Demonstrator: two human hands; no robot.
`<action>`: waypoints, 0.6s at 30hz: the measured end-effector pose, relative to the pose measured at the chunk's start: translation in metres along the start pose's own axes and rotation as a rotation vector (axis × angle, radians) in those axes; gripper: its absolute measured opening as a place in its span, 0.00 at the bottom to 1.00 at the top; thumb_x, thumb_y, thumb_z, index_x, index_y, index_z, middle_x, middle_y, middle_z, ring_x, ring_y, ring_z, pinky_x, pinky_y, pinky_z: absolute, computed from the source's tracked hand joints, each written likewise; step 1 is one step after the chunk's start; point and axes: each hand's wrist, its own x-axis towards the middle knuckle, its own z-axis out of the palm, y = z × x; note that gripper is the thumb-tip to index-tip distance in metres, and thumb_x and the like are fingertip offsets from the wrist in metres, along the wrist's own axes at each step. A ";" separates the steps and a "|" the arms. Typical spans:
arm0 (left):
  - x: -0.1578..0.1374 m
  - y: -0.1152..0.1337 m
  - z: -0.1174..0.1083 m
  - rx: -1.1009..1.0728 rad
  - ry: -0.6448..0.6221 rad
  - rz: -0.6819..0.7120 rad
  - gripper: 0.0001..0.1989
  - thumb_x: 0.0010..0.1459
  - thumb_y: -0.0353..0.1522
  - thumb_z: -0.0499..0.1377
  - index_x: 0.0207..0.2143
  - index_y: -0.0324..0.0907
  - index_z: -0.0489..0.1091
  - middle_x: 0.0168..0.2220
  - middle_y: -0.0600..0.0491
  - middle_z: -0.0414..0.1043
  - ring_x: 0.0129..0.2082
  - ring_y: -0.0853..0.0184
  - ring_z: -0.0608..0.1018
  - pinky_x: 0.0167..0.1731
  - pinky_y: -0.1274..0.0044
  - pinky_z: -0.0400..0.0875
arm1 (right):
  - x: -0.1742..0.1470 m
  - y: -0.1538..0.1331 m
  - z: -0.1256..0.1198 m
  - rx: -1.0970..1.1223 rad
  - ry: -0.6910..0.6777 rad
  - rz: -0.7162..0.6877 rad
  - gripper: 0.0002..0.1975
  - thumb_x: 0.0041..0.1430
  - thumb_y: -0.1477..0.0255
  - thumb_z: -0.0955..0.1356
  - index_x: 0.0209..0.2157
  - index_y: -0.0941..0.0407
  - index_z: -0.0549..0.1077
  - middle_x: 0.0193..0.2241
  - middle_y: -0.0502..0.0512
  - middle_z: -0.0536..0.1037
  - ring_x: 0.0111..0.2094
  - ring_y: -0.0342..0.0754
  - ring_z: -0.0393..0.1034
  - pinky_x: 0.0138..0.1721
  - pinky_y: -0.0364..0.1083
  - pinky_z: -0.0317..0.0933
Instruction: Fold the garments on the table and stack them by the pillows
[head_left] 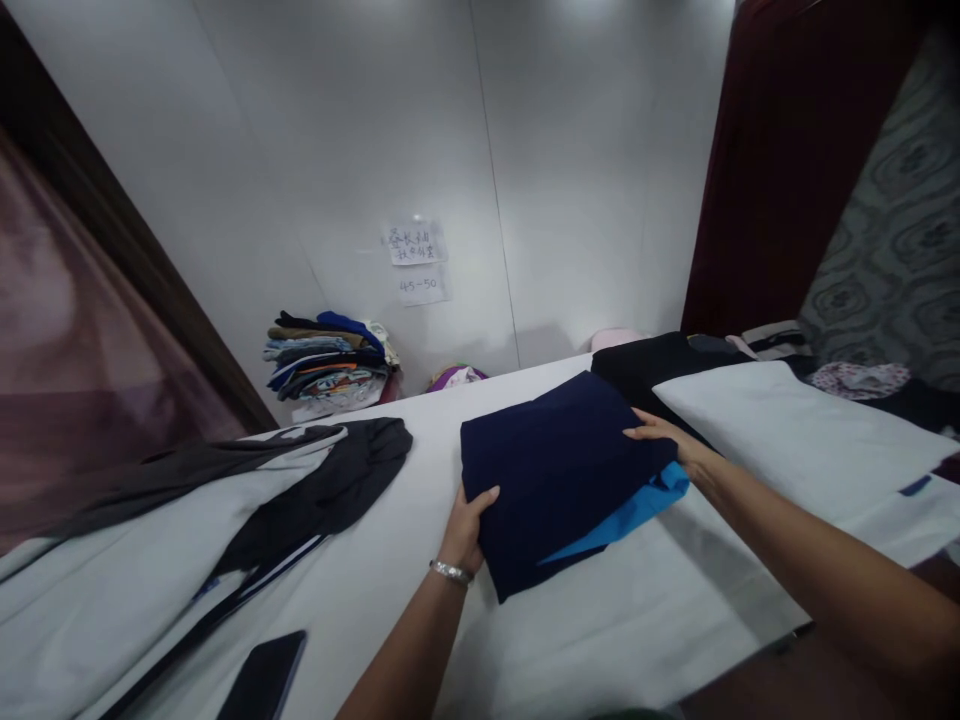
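Note:
A folded navy blue garment (555, 470) is held up over the white table, tilted a little. Along its lower right edge a bright blue part (622, 520) shows. My left hand (466, 520), with a silver bracelet at the wrist, grips the left side, thumb on top and fingers hidden beneath. At the right edge my right hand (671, 440) pinches the cloth, its thumb and a finger showing. What lies under the garment is hidden.
Left on the table (420, 560) lie grey and black clothes (300, 500) and a dark phone (262, 675). A folded clothes stack (330, 360) stands by the wall. White cloth (795, 420) and black cloth (637, 365) lie at right. Paper notes (418, 262) hang on the wall.

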 end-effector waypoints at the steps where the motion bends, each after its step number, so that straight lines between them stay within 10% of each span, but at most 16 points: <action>1: 0.004 0.003 0.008 -0.009 -0.015 0.009 0.33 0.45 0.25 0.66 0.55 0.47 0.63 0.41 0.49 0.77 0.34 0.61 0.80 0.40 0.68 0.76 | 0.001 -0.008 -0.004 -0.017 0.019 -0.016 0.31 0.47 0.73 0.72 0.55 0.48 0.66 0.46 0.55 0.77 0.42 0.56 0.75 0.46 0.53 0.69; 18: 0.118 0.023 0.159 -0.027 -0.297 0.074 0.30 0.44 0.26 0.65 0.51 0.45 0.66 0.38 0.50 0.76 0.37 0.62 0.78 0.45 0.65 0.72 | 0.029 -0.123 -0.111 -0.251 0.347 -0.221 0.24 0.53 0.80 0.67 0.54 0.58 0.67 0.41 0.59 0.79 0.35 0.47 0.75 0.40 0.45 0.67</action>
